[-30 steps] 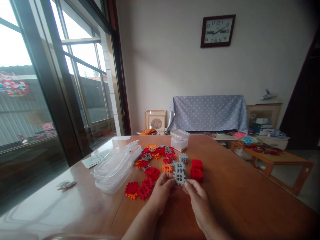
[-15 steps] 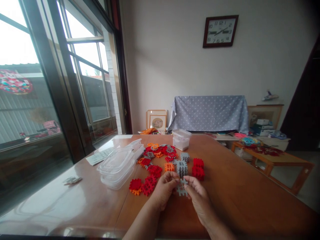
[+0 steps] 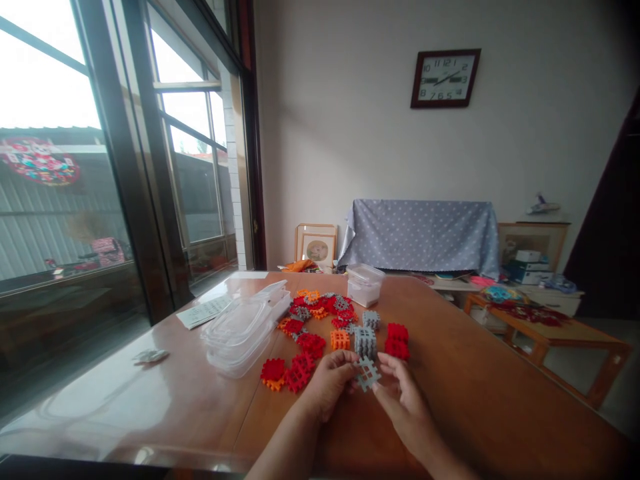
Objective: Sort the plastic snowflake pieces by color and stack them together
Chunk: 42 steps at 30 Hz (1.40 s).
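Observation:
My left hand point(image 3: 327, 385) and my right hand point(image 3: 403, 395) meet over the wooden table point(image 3: 475, 393) and pinch a flat grey grid-shaped building tile point(image 3: 369, 374) between their fingertips. Just beyond the tile stands a grey cube of the same tiles point(image 3: 365, 341). A red block point(image 3: 397, 341) sits to its right and an orange block point(image 3: 340, 339) to its left. Loose red, orange and grey tiles point(image 3: 320, 310) lie spread further back, with a few red ones point(image 3: 287, 373) left of my left hand.
Stacked clear plastic lids and a tub point(image 3: 245, 327) lie at the left, a small clear container point(image 3: 365, 283) at the back. A paper sheet point(image 3: 203, 311) and a crumpled wrapper point(image 3: 150, 356) lie near the window. A low side table point(image 3: 545, 333) stands at the right.
The grey tile has come down from beside the grey cube toward me and turned in my fingers. The view has shifted slightly.

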### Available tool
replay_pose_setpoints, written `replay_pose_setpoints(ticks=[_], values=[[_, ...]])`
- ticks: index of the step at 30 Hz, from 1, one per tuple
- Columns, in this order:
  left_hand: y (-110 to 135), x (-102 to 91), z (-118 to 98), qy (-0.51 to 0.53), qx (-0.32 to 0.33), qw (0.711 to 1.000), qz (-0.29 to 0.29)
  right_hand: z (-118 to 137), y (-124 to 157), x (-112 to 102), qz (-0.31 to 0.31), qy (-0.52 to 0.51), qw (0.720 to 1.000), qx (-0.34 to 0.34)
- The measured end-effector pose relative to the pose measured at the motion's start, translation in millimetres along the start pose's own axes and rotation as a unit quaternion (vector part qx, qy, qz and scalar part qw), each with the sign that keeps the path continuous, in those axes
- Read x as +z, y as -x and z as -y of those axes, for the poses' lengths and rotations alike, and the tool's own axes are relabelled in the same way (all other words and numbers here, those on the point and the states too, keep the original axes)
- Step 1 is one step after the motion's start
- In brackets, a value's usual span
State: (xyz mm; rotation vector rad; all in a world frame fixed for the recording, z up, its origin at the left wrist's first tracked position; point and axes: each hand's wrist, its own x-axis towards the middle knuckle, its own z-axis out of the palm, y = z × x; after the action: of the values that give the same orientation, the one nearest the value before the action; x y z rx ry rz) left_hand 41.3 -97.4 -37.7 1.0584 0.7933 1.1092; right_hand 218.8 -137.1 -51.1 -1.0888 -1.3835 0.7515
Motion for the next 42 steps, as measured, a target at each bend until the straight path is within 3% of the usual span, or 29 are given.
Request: replay_pose_setpoints(ticks=[5,11,17,21,24,32,42], values=[[0.5,-2.1,1.5,-0.008,-0.012,1.000,0.023,25.3,-14.2,-21.3,0.131,0.127,0.977,-0.108],[-1.0,-4.3,5.2,0.016,0.012,1.000,0.023,38.8,-22.2,-21.4,0.221,0.109,0.966,-0.084],[0.4,-1.6,-0.7,0.007,0.034,0.999,0.009,35.3,-38.4,-26.7,0.192,0.140,0.969,-0.075],[-1.2,-1.5,-5.1,0.020,0.051,0.998,-0.039,22.5,-74.8,-36.8,0.130,0.142,0.978,-0.075],[-3.5,-1.5,-5.9,0.039,0.039,0.996,-0.071,11.7,-104.0,-43.3,0.122,0.140,0.980,-0.069],[-8.8,0.5,-3.0,0.087,0.024,0.992,-0.089,6.1,-136.5,-34.7,0.135,0.149,0.977,-0.073],[-4.7,1.7,-7.9,0.024,0.028,0.996,-0.081,-6.4,-151.2,-23.4,0.174,0.147,0.972,-0.064]])
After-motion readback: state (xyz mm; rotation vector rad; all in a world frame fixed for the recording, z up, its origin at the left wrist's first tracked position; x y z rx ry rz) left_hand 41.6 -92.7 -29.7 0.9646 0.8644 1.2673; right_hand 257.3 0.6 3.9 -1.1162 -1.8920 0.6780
